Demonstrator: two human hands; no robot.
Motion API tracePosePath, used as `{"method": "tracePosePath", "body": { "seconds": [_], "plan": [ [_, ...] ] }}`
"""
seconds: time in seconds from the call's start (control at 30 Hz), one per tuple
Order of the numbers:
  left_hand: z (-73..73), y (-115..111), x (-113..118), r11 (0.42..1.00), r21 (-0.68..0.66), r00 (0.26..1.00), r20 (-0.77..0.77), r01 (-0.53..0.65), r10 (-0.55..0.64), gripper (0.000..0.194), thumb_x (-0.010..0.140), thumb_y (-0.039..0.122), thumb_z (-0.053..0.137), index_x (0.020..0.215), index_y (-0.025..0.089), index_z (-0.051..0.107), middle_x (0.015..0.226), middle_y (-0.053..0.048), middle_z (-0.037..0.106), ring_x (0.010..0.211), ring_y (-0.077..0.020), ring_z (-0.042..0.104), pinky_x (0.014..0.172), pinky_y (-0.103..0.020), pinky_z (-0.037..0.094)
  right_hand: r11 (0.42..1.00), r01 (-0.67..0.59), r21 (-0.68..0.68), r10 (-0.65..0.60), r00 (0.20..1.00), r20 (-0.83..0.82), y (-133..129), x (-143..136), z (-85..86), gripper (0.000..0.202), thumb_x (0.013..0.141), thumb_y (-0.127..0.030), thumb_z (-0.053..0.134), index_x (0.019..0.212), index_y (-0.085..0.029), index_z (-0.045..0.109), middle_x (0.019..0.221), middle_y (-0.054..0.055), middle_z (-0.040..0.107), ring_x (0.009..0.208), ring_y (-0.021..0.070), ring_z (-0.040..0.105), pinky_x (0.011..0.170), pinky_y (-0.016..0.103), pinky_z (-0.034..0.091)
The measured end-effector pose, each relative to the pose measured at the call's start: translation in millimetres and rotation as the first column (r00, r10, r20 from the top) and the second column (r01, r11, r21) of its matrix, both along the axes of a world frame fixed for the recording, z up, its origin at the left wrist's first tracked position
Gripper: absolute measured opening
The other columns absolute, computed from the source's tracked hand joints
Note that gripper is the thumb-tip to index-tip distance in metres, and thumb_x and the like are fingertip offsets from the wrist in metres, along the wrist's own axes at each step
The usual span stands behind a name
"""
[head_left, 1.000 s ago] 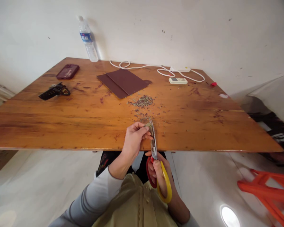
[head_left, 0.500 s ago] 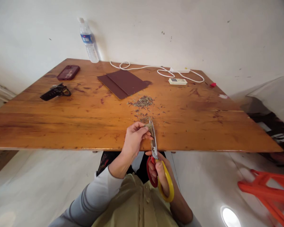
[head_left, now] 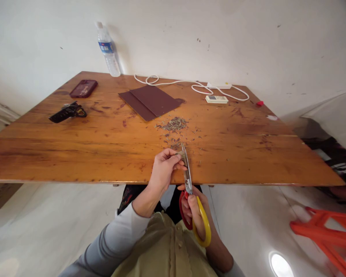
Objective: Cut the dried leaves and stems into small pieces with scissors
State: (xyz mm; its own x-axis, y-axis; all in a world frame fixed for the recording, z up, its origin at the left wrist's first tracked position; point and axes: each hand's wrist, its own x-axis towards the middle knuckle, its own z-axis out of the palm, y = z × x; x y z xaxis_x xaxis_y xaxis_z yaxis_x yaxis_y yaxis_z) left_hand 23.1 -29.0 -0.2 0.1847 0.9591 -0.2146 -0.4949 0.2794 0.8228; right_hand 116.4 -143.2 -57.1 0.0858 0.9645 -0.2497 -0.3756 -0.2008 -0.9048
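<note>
My left hand [head_left: 165, 168] pinches a small tan strip [head_left: 182, 154], perhaps paper or card, whose exact kind I cannot make out. Its free end lies against the blades of a pair of scissors [head_left: 187, 175]. My right hand [head_left: 196, 215] is closed around the scissors' red and yellow handles, with the blades pointing away from me and nearly closed. Just beyond the blade tips, thin brownish clippings [head_left: 175, 124] form a loose pile, with more scattered toward my hands.
Two dark brown sheets [head_left: 152, 100] overlap behind the pile. A plastic bottle [head_left: 108, 54], a phone [head_left: 83, 88] and a black strapped object [head_left: 67, 112] are at the left. At the back right lie a white remote [head_left: 217, 99] and a white cable [head_left: 175, 82]. An orange stool [head_left: 320, 227] stands right.
The scissors' handles have drawn slightly closer together and the blades have closed a little. My left hand stays in nearly the same place.
</note>
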Motion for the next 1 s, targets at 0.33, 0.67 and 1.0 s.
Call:
{"method": "tracePosePath", "body": {
  "seconds": [0.33, 0.67, 1.0],
  "plan": [
    [0.1, 0, -1, 1.000, -0.010, 1.000, 0.010, 0.014, -0.014, 0.019, 0.060, 0.021, 0.073, 0.061, 0.016, 0.055, 0.051, 0.002, 0.062, 0.045, -0.0108, 0.062, 0.049, -0.022, 0.055, 0.998, -0.061, 0.033, 0.060, 0.998, 0.017, -1, 10, -1.3, 0.065, 0.073, -0.073, 0.064, 0.103, -0.017, 0.063, 0.056, -0.009, 0.041, 0.039, 0.0056, 0.028, 0.033, 0.017, 0.026],
    [2.0, 1, -2, 0.999, -0.039, 1.000, -0.003, 0.022, -0.023, 0.018, 0.059, 0.016, 0.072, 0.060, 0.015, 0.055, 0.052, 0.003, 0.059, 0.048, -0.0109, 0.061, 0.052, -0.025, 0.059, 0.993, -0.113, 0.030, 0.111, 0.993, 0.036, -3, 21, -13.7, 0.049, 0.083, -0.058, 0.064, 0.110, -0.018, 0.060, 0.052, -0.011, 0.039, 0.034, 0.0062, 0.027, 0.029, 0.017, 0.024],
    [-0.5, 1, -4, 0.998, -0.027, 0.999, 0.002, 0.051, -0.051, 0.019, 0.062, 0.019, 0.075, 0.063, 0.015, 0.056, 0.054, 0.002, 0.060, 0.050, -0.0112, 0.061, 0.055, -0.026, 0.058, 0.997, -0.072, -0.017, 0.074, 0.990, 0.119, -1, 19, 4.4, 0.050, 0.078, -0.062, 0.067, 0.100, -0.017, 0.063, 0.048, -0.012, 0.032, 0.037, 0.0063, 0.023, 0.033, 0.018, 0.019]
  ]
}}
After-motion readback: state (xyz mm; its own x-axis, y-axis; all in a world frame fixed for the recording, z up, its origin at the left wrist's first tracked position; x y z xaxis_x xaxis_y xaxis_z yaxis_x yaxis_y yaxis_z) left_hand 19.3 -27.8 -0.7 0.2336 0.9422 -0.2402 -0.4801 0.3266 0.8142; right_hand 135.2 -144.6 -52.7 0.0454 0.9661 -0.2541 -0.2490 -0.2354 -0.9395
